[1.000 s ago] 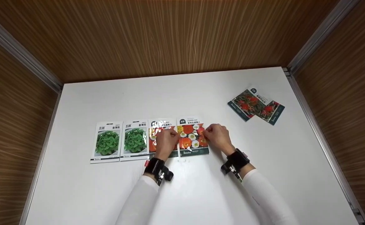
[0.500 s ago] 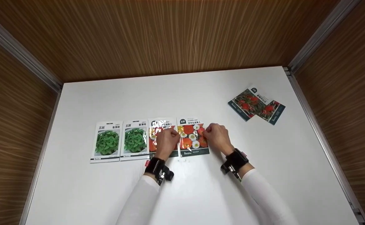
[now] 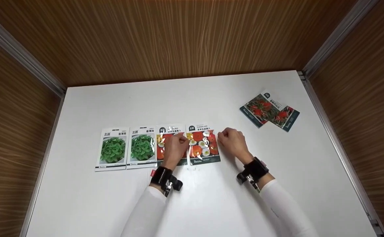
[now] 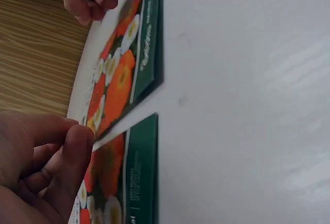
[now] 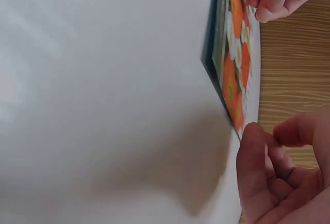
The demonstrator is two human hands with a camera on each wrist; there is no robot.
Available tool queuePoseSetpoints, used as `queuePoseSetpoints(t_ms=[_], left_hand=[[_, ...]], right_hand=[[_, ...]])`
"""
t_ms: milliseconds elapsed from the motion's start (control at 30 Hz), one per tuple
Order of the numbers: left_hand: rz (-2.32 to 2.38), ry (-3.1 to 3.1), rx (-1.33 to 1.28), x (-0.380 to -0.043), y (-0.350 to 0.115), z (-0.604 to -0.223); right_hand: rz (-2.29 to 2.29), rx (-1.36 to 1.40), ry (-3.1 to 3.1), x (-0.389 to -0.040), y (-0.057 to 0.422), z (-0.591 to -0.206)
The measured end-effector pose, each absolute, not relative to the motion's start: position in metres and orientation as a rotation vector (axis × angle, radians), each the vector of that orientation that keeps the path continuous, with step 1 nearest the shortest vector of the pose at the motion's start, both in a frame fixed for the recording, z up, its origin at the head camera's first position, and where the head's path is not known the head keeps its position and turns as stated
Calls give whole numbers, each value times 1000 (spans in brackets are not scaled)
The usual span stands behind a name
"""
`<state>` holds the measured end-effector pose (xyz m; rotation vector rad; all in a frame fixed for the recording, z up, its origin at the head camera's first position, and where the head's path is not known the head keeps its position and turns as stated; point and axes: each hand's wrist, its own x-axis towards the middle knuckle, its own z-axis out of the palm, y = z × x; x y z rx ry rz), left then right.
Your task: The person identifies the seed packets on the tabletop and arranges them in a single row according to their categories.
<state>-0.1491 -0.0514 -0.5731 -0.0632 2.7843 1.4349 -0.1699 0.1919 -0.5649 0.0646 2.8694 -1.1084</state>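
Two seed packets with orange and white flowers lie side by side on the white table in the head view. My left hand (image 3: 175, 149) lies over the left flower packet (image 3: 161, 154) and covers part of it. Its thumb and index fingertips pinch together at the left edge of the right flower packet (image 3: 202, 146). My right hand (image 3: 233, 141) is just off that packet's right edge, fingers loosely bent, holding nothing. In the right wrist view, a small gap shows between thumb (image 5: 252, 157) and index finger.
Two green-leaf seed packets, the outer one (image 3: 113, 149) and the inner one (image 3: 142, 148), continue the row leftward. Two overlapping red-flower packets (image 3: 269, 110) lie at the back right. A wood-grain panel (image 3: 179, 39) rises behind the table (image 3: 165, 102), with others at both sides.
My right hand has let go of the right flower packet's edge and shifted slightly right, away from it. The left hand and the packets have stayed nearly in place.
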Motion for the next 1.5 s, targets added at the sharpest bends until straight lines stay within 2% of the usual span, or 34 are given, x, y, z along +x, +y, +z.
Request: queuePoseSetpoints(t_ms=[300,600,1300,1500], left_hand=[[1565,2743,107,-141,-61,-551],[1623,2696,110,-138,-85,-552],[1699,2684,18,-130,-113,-555],[1734,2678,22,-130,-114,-557]], right_hand=[[-1050,-12,3129,-186,242,-554],[-868,-37,3415,-198,278,-574],[-873,146,3211,-204,305,-587],[-780,38,3297,-205,304,-586]])
